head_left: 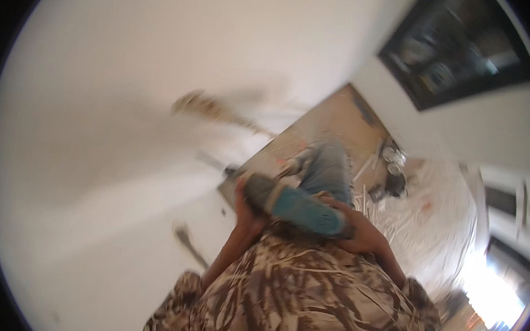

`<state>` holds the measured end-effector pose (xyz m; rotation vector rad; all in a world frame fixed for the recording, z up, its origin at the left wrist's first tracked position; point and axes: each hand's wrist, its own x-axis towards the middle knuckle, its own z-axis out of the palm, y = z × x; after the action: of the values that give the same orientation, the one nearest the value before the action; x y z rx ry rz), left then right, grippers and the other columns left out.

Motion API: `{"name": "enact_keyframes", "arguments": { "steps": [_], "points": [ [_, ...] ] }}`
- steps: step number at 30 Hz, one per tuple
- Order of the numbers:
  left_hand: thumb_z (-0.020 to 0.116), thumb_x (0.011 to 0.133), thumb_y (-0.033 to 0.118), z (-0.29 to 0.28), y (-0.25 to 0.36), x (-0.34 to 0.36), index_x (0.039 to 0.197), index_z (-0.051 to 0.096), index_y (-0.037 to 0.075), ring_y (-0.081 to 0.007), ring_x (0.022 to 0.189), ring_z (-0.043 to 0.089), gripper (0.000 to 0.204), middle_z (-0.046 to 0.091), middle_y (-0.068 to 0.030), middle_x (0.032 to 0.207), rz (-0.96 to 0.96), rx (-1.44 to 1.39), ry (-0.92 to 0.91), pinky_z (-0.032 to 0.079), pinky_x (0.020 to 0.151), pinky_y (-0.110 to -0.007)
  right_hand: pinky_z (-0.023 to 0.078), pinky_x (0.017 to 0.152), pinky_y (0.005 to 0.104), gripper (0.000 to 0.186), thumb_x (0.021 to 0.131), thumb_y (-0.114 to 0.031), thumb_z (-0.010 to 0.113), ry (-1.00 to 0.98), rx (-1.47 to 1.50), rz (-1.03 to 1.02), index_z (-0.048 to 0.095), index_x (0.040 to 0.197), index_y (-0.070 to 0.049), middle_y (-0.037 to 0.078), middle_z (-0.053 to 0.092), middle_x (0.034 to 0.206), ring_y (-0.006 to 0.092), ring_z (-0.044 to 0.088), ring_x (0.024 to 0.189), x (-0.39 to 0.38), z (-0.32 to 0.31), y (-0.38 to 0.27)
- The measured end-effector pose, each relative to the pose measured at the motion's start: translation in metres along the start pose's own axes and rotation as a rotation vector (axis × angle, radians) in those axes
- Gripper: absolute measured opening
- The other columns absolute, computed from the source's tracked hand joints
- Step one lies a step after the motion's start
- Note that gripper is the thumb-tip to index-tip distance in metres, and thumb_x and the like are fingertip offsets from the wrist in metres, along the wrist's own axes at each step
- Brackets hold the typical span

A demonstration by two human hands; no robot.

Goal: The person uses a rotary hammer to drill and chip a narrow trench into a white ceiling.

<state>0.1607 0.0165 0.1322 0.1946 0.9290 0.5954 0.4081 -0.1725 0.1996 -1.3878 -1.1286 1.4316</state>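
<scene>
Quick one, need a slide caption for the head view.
Left hand and right hand hold a teal-and-dark power tool near a white wall with a rough brown patch.

The blue tool (pixel 303 210) is blurred, and the lower edge cuts off the patterned shirt (pixel 295 300).

Legible text: none can be read. Item 1: 1 small, dark, rounded mark (pixel 325 221), borne on the teal and dark-grey elongated handheld tool (pixel 296 207); placed near the end at the right of the view; characters blurred, not deciphered. Item 2: black-framed, dark glassy rectangular panel (pixel 460 53); any lettering obscured by blur. Item 3: pale, rounded containers (pixel 394 167) on the floor; surfaces too blurred to be read.
</scene>
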Motion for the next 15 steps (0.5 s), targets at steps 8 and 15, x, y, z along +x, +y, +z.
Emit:
{"name": "enact_keyframes", "arguments": {
  "steps": [8, 15],
  "points": [
    [0.047, 0.101, 0.063, 0.075, 0.016, -0.052, 0.144, 0.042, 0.005, -0.032, 0.133, 0.051, 0.072, 0.051, -0.0165, 0.14, 0.061, 0.047, -0.197, 0.041, 0.114, -0.049, 0.046, 0.108, 0.0398, 0.094, 0.075, -0.007, 0.086, 0.241, 0.029, 0.15, 0.033, 0.152, -0.002, 0.019, 0.057, 0.14, 0.0265, 0.057, 0.131, -0.044, 0.033, -0.082],
    [0.041, 0.095, 0.077, 0.107, 0.025, -0.055, 0.131, 0.052, 0.001, -0.0341, 0.109, 0.066, 0.085, 0.063, -0.0202, 0.118, 0.073, -0.066, -0.09, 0.055, 0.097, -0.05, 0.05, 0.101, 0.041, 0.089, 0.078, -0.009, 0.086, 0.348, 0.377, 0.314, 0.036, 0.15, -0.001, 0.02, 0.059, 0.136, 0.0302, 0.062, 0.123, -0.055, 0.045, -0.111]
  ]
}}
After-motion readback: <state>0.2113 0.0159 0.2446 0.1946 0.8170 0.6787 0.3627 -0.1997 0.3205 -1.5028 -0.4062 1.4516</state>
